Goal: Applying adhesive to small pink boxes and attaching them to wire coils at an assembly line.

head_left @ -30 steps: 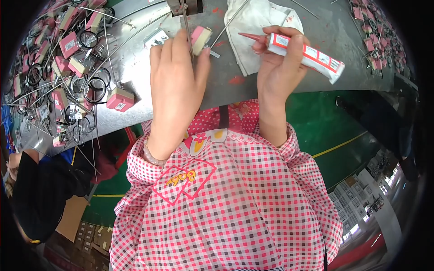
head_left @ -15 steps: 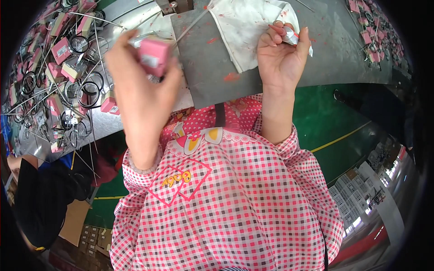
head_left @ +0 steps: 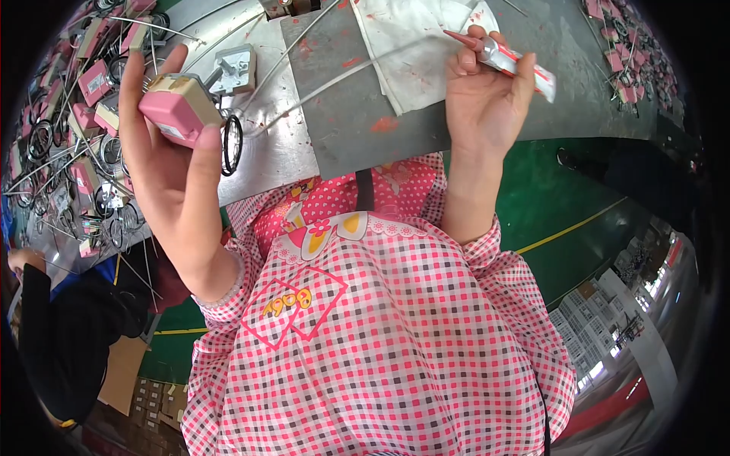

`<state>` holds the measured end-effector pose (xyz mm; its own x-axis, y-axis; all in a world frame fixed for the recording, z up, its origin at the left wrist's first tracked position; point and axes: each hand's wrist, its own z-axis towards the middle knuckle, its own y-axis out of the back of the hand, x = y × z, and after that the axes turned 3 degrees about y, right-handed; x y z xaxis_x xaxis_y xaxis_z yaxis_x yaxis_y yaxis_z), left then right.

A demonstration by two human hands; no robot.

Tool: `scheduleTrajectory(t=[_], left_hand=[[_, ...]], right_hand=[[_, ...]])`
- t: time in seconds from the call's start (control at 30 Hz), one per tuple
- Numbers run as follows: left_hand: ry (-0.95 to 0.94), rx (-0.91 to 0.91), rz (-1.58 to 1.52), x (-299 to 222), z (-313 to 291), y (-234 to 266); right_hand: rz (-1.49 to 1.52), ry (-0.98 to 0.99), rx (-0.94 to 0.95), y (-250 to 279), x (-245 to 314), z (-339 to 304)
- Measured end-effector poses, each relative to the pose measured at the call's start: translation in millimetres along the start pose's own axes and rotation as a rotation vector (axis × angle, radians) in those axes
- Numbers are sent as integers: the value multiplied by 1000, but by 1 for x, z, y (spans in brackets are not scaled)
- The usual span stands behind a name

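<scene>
- Left hand (head_left: 175,190), ten o'clock in view: gripping the pink-and-cream box (head_left: 173,112).
- Right hand (head_left: 487,110), between one and two: fingers around the red-nozzled tube (head_left: 502,57).
- White cloth (head_left: 418,76), toward twelve: on the counter (head_left: 274,157).

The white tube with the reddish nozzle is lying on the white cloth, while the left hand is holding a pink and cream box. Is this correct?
Not quite: the white tube is not lying on the white cloth. The head view shows it held in the right hand. The left hand does hold a pink and cream box.
</scene>
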<state>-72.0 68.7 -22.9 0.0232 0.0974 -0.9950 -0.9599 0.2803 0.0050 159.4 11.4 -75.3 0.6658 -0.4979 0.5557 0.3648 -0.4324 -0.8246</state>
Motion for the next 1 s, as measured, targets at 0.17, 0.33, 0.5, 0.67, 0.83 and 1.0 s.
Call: scheduleTrajectory(t=[0.17, 0.33, 0.5, 0.67, 0.83, 1.0], left_hand=[[-143, -13, 142, 0, -3, -7], [-193, 182, 242, -1, -5, -17], [-182, 231, 328, -7, -8, -33], [-113, 260, 109, -8, -20, -56], [-53, 295, -176, -10, -23, -67], [-28, 351, -235, -11, -25, -69]], right_hand=[[-601, 276, 154, -15, 19, -6], [-906, 440, 61, -42, 29, -20], [-945, 809, 48, -69, 38, -31], [-403, 808, 86, -98, 26, -50], [-293, 654, 263, -97, 27, -66], [-607, 701, 473, -87, 31, -60]])
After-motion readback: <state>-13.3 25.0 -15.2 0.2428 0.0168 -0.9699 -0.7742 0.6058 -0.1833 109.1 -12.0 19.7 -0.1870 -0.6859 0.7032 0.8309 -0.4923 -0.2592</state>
